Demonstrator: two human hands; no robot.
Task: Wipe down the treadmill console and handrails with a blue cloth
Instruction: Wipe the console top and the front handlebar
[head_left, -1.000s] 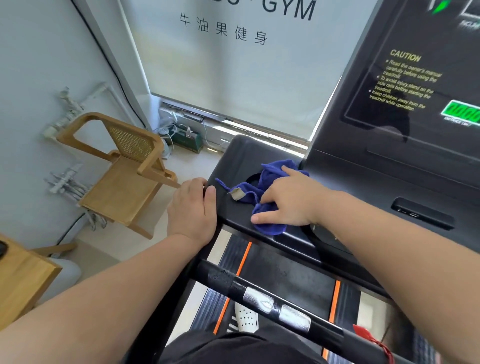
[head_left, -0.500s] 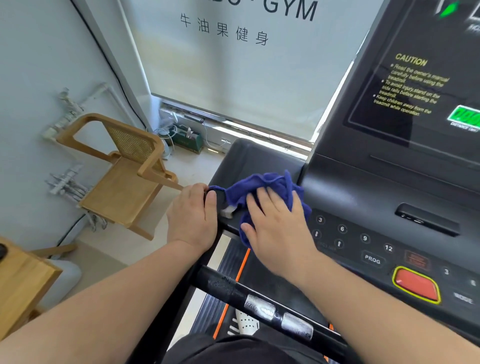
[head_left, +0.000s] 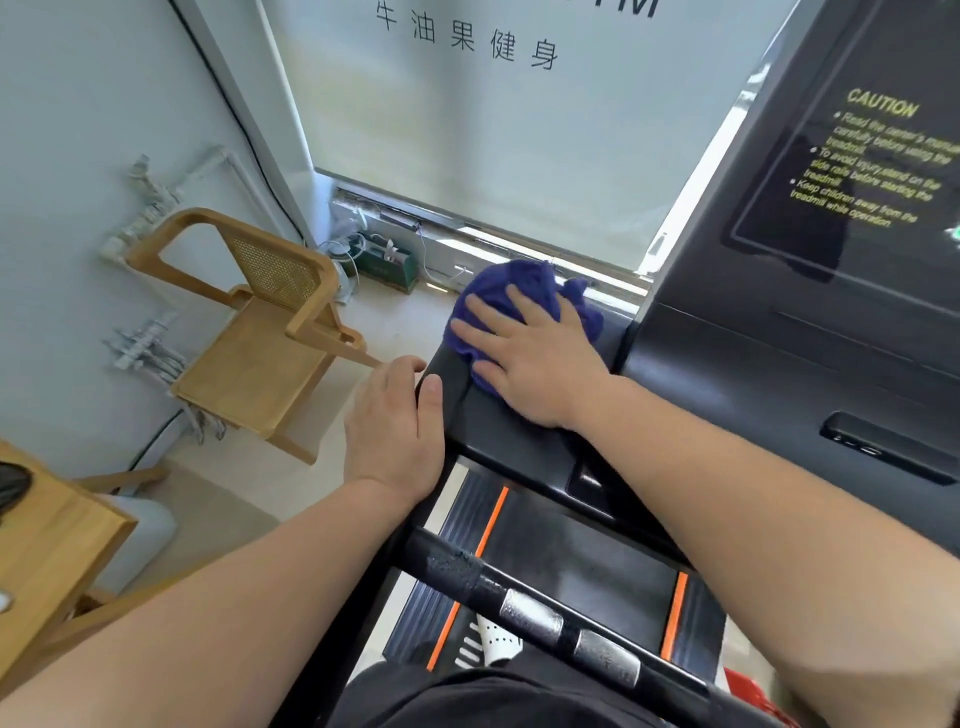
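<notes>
My right hand (head_left: 530, 358) lies flat, fingers spread, pressing the bunched blue cloth (head_left: 514, 291) onto the far end of the black left wing of the treadmill console (head_left: 498, 431). My left hand (head_left: 395, 421) grips the outer left edge of that wing, thumb on top. The dark console screen (head_left: 852, 197) with yellow caution text rises at the right. A black handrail bar (head_left: 550, 618) with two metal pulse sensors crosses the lower middle, below both forearms.
A wooden chair (head_left: 260, 332) stands on the floor to the left. A wooden table corner (head_left: 47, 525) is at the lower left. A frosted window with a sill runs behind the console. The treadmill belt (head_left: 587, 571) with orange strips lies below.
My right hand has slid the cloth away from me, from the near edge of the console wing to its far end. My left hand has stayed on the wing's edge.
</notes>
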